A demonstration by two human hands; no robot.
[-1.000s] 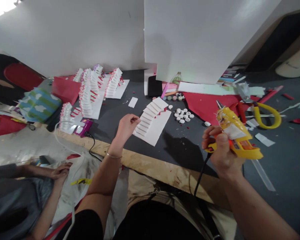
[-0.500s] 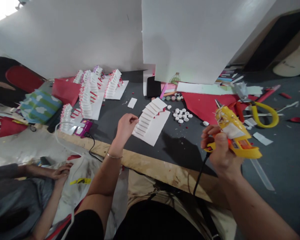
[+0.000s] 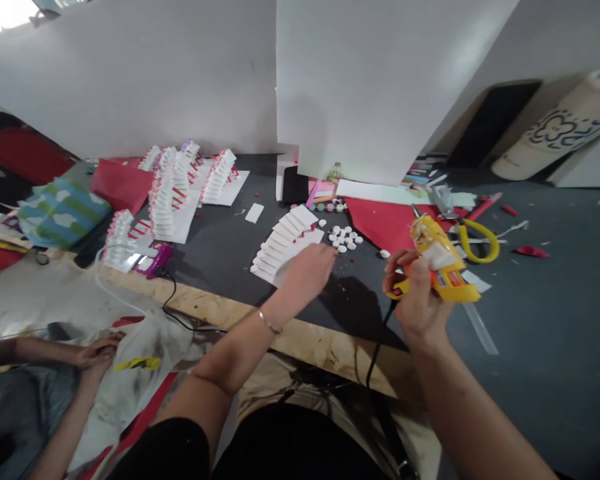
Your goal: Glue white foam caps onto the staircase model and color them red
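In my right hand (image 3: pixel 423 287) is a yellow hot glue gun (image 3: pixel 443 263), its nozzle pointing up and away from me and a clear glue stick (image 3: pixel 481 328) sticking out behind. My left hand (image 3: pixel 307 270) reaches over the near part of a white card with a fan of overlapping white strips (image 3: pixel 283 233). Its fingers are curled together, fingertips beside a loose group of small white discs (image 3: pixel 345 239); whether they hold one is hidden. Small white rounds sit along the left ends of the lower strips, and small red bits at the right ends of the upper ones.
Several similar fan pieces (image 3: pixel 173 193) stand at the back left, near a purple box (image 3: pixel 154 260) with a cable. Red sheet (image 3: pixel 373 223), yellow-handled scissors (image 3: pixel 480 243) and a tumbler (image 3: pixel 555 130) lie rightward. Another person's hands (image 3: pixel 100 350) rest at lower left.
My left hand has moved right, from the fan's left edge across the card to the white discs. The right hand still holds the glue gun. The view has shifted somewhat.
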